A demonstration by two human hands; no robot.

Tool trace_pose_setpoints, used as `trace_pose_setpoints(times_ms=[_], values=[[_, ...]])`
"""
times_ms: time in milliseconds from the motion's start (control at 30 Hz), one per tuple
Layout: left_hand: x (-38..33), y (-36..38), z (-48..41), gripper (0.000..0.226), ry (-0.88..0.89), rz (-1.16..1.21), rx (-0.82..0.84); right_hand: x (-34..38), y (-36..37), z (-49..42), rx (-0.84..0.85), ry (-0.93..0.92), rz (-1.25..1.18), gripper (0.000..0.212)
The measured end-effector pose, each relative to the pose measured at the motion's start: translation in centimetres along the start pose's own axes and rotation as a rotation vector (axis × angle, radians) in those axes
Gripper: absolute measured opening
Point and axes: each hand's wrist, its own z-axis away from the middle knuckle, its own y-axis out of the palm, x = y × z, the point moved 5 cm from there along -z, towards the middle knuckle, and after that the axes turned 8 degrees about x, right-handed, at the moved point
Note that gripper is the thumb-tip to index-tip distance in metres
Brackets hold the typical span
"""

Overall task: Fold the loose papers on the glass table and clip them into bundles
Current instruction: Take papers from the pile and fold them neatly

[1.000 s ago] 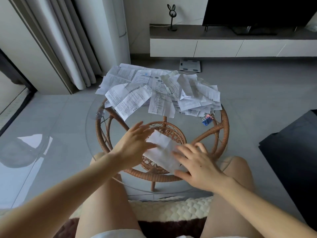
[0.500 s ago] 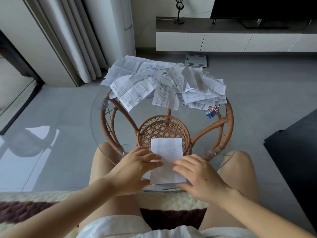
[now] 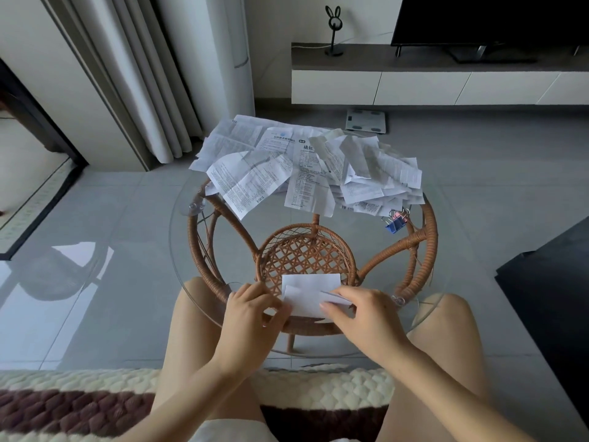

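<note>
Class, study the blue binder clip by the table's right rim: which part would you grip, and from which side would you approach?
Probably pinch the blue binder clip across its folded blue body, coming from the near right, over the bare rim of the glass table. The paper pile borders its far side, and a pink clip crowds it there.

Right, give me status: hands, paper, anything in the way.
Pinching white sheet: left hand, right hand; near edge folded up. binder clips untouched beside loose pile. Nothing blocking the fold.
</note>
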Motion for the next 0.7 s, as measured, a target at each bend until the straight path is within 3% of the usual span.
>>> trace_pose_setpoints(times_ms=[133,333,500,700], values=[[0.2,0.5,0.1,0.032,-0.098,-0.012,-0.064,0.4,-0.3,-1.0,-0.065,0.081,0.099,0.029],[0.0,0.7,0.2,0.025,-0.147,-0.049,-0.078,-0.3,0.5,-2.6,0.129,0.279,0.156,0.046],[-0.1,0.8,0.4,0.015,-0.139,-0.071,-0.048,0.0,0.6,-2.8,0.162,0.382,0.195,0.047],[-0.3,1.0,0.1,0.024,-0.113,-0.131,-0.009,0.4,0.7,-3.0,0.193,0.4,0.246,0.053]])
